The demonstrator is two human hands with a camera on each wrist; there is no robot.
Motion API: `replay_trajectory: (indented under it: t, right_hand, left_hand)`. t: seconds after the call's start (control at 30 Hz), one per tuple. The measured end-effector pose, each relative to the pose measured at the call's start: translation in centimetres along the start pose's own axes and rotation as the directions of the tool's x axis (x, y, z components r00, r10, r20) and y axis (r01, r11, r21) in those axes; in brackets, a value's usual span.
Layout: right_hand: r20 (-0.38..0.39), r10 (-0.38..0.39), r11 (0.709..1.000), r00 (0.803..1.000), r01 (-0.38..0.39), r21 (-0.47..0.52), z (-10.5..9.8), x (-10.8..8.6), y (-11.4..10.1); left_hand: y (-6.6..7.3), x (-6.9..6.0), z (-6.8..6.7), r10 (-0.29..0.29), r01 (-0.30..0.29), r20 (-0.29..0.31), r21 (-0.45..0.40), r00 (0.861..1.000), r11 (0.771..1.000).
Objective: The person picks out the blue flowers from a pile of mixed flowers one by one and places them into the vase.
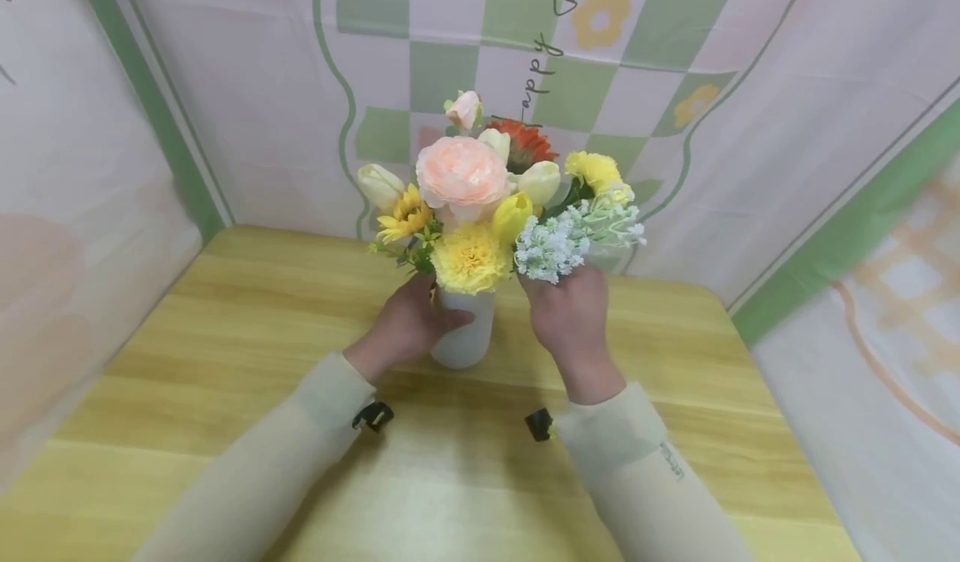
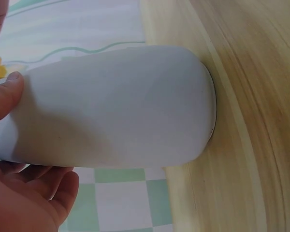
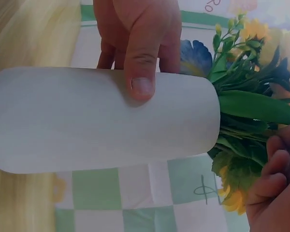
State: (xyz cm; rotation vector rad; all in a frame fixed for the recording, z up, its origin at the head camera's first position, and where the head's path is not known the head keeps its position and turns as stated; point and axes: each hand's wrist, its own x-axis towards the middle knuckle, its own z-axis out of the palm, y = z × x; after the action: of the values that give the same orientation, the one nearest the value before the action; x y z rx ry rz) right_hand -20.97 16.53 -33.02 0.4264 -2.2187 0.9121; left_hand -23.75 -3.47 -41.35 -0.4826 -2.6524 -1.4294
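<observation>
A white vase (image 1: 468,328) stands upright on the wooden table with a mixed bouquet in it. My left hand (image 1: 408,320) grips the vase from the left near its top, thumb across the front, as the right wrist view also shows. Among the blooms are a large pink flower (image 1: 461,172), a yellow carnation (image 1: 471,258) and a spray of small pale blue flowers (image 1: 551,245). Just beneath that spray, my right hand (image 1: 572,316) has its fingers curled at the stems (image 3: 249,126) right by the vase mouth. Blooms hide its fingertips in the head view.
The wooden table (image 1: 247,337) runs up to a cloth backdrop (image 1: 517,62) with green and white checks. Cloth panels (image 1: 82,170) rise on both sides. A black clip-like piece (image 1: 372,416) sits by each sleeve cuff.
</observation>
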Motion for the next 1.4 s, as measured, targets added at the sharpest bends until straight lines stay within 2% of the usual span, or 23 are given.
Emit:
replay_trajectory:
  t: [0.07,0.13,0.23,0.33,0.47,0.57,0.73,0.83,0.9,0.97,1.0,1.07,1.2,1.33,1.4]
  right_hand:
    - [0.039,-0.057,0.998,0.998,0.058,-0.037,0.3,0.0,0.3]
    - [0.087,-0.070,0.996,0.994,0.074,-0.044,0.8,-0.1,0.6]
    - [0.162,-0.047,0.993,0.986,0.064,-0.096,1.3,-0.2,0.7]
    - [0.177,-0.048,0.989,0.983,0.072,-0.130,1.7,-0.2,0.7]
    - [0.176,0.038,0.999,0.984,-0.034,-0.025,2.1,-0.1,0.9]
    - [0.180,0.120,0.990,0.976,-0.132,0.058,2.5,-0.1,1.0]
    - [0.204,0.154,0.983,0.967,-0.171,0.064,2.9,-0.2,1.2]
    - [0.272,0.217,0.963,0.937,-0.251,0.095,2.6,-0.5,1.5]
    - [0.343,0.260,0.945,0.903,-0.311,0.102,2.2,-0.9,1.9]
    - [0.417,0.294,0.927,0.860,-0.363,0.095,1.7,-1.4,2.7]
    - [0.449,0.298,0.926,0.842,-0.370,0.080,1.5,-1.7,3.2]
    - [0.492,0.294,0.932,0.819,-0.360,0.042,1.1,-2.4,4.6]
    - [0.501,0.323,0.942,0.803,-0.323,-0.089,0.2,-3.6,8.2]
    - [0.500,0.378,0.924,0.779,-0.289,-0.249,-1.3,-4.6,11.2]
    - [0.511,0.392,0.914,0.765,-0.261,-0.309,-2.0,-5.1,12.1]
  left_hand:
    - [-0.1,0.0,0.1,0.007,-0.007,-0.003,-0.007,1.000,1.000]
    - [-0.2,-0.2,0.1,0.017,-0.017,-0.006,-0.016,1.000,1.000]
    - [-0.4,-0.3,0.0,0.035,-0.035,-0.012,-0.025,0.999,0.999]
    - [-0.5,-0.3,-0.3,0.037,-0.037,-0.008,-0.018,0.999,0.999]
    - [-0.6,-0.1,-0.6,0.033,-0.033,0.007,-0.013,0.999,0.999]
    - [-0.7,0.0,-0.8,0.033,-0.032,0.021,-0.025,0.999,0.999]
    - [-1.1,0.5,-0.8,0.035,-0.034,0.043,-0.028,0.998,0.999]
    - [-1.5,0.9,-0.6,0.024,-0.022,0.062,-0.036,0.998,0.999]
    - [-1.7,1.2,-0.5,0.023,-0.018,0.078,-0.057,0.997,0.998]
    - [-1.9,1.6,-0.3,0.013,-0.006,0.082,-0.080,0.997,0.997]
    - [-1.9,1.9,-0.2,0.008,-0.001,0.081,-0.093,0.997,0.996]
    - [-2.0,2.4,0.2,-0.001,0.008,0.068,-0.095,0.998,0.995]
    - [-2.0,3.5,1.2,-0.013,0.016,0.046,-0.064,0.999,0.998]
    - [-1.5,4.4,2.3,0.000,0.002,0.024,-0.050,1.000,0.999]
    - [-1.5,4.4,2.6,0.028,-0.028,0.000,-0.023,1.000,0.999]
